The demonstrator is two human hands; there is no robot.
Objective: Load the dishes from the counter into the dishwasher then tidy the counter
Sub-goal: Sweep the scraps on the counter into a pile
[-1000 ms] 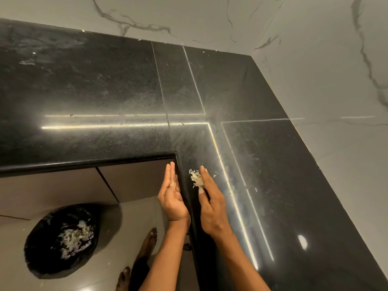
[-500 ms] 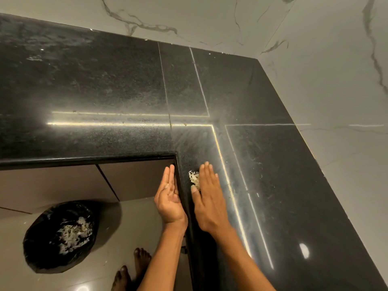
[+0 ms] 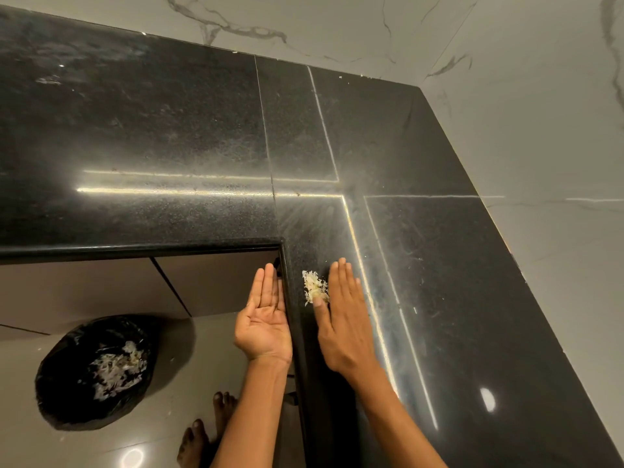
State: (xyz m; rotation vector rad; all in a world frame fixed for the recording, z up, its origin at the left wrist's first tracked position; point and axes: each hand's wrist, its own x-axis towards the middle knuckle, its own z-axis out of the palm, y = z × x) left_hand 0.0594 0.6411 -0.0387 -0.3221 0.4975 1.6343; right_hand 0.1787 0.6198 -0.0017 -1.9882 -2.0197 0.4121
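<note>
While no dishes show anywhere on the black table [image 3: 169, 130], you appear to be well into the tidying part of the job. Your right hand [image 3: 344, 319] lies flat on the stone with fingers straight, its thumb side touching a small heap of pale food scraps [image 3: 314, 287] just beside the inner edge. Your left hand [image 3: 265, 319] waits palm-up and flat against that edge, below the rim, gripping nothing. The two hands sit apart, with the edge and the heap between them. Down on the floor, the bin lined with a black bag [image 3: 94, 369] already holds similar scraps (so I judge some sweeping is done). What looks left: push this heap over the edge into your waiting palm, drop it in the bin, then deal with the fine specks and smears across the table. The dishwasher is out of view.
</note>
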